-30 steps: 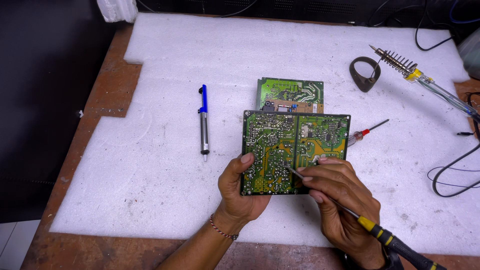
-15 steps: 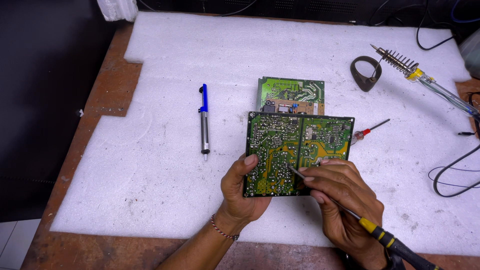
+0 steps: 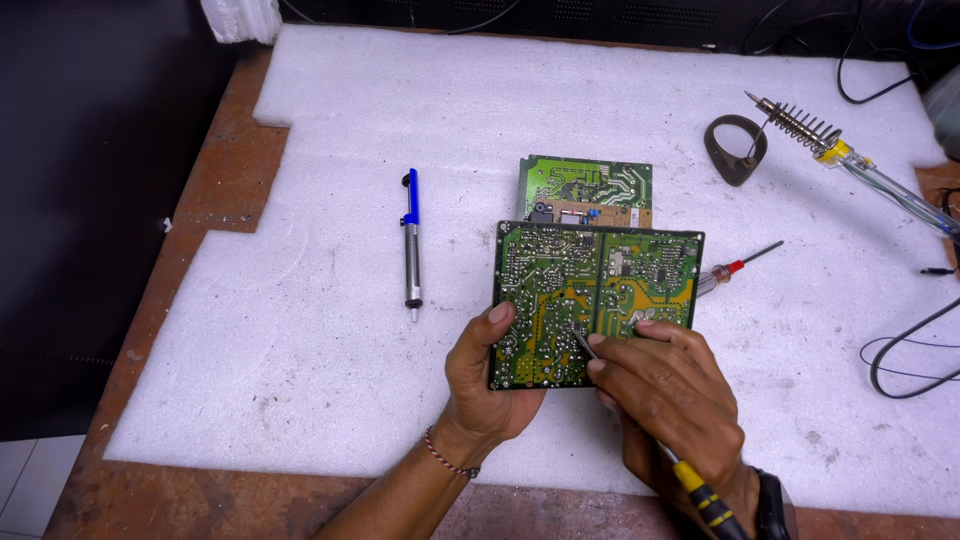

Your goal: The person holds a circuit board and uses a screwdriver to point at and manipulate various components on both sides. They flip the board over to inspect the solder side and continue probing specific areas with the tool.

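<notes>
My left hand (image 3: 485, 385) grips the lower left corner of the green rectangular circuit board (image 3: 595, 295), thumb on its soldered face, tilting it up over the white foam mat (image 3: 300, 330). My right hand (image 3: 675, 405) is closed around a yellow-and-black handled metal probe (image 3: 700, 495), tip touching the board. A smaller green board (image 3: 585, 185) lies just behind; a blue-and-silver desoldering pump (image 3: 411, 240) lies to the left.

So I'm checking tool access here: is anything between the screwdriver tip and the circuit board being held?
Nothing visible. The right hand has the screwdriver tip already against the solder side of the circuit board, which the left hand grips at its lower left edge, thumb clear of the tip.
</notes>
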